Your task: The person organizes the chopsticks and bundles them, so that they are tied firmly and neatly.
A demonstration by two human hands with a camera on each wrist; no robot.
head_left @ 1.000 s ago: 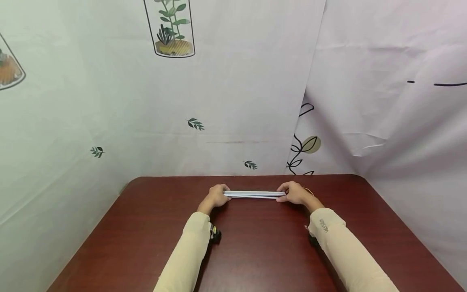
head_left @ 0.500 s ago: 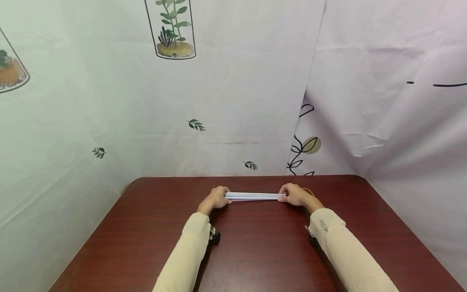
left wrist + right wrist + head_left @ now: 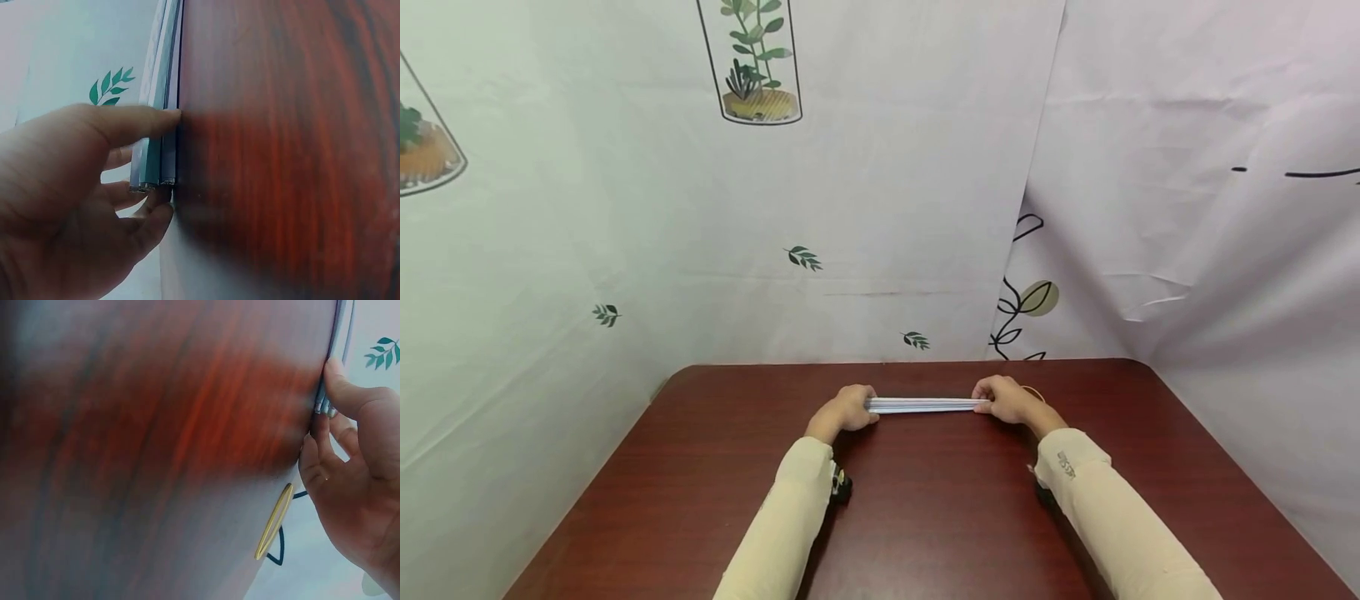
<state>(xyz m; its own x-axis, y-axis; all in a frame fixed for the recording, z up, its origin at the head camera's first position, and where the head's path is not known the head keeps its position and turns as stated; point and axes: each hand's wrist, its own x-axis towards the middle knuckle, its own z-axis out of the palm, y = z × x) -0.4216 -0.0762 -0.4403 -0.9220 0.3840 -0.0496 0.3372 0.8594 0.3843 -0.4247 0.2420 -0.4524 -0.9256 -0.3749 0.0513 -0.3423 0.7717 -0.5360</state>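
Observation:
Across the far part of the table, both hands hold a bundle of long, thin, pale blue-white sticks (image 3: 925,405) by its two ends. The left hand (image 3: 850,408) grips the left end; in the left wrist view its thumb lies over the sticks (image 3: 155,150), with several fingers behind, and the stick ends show below the thumb. At the other end, the right hand (image 3: 1006,400) pinches the bundle between thumb and fingers. In the right wrist view the sticks' tips (image 3: 324,406) show just below the thumb. The bundle runs level, close over the tabletop.
A yellow ring, thin like a rubber band (image 3: 274,522), lies on the table behind the right hand. The dark red-brown wooden table (image 3: 925,517) ends at a white cloth wall (image 3: 887,208) printed with leaves and plant jars. More cloth hangs at both sides.
The sticks, spread apart at first, now lie closer together. The left hand has shifted slightly right and nearer; the right hand has hardly moved.

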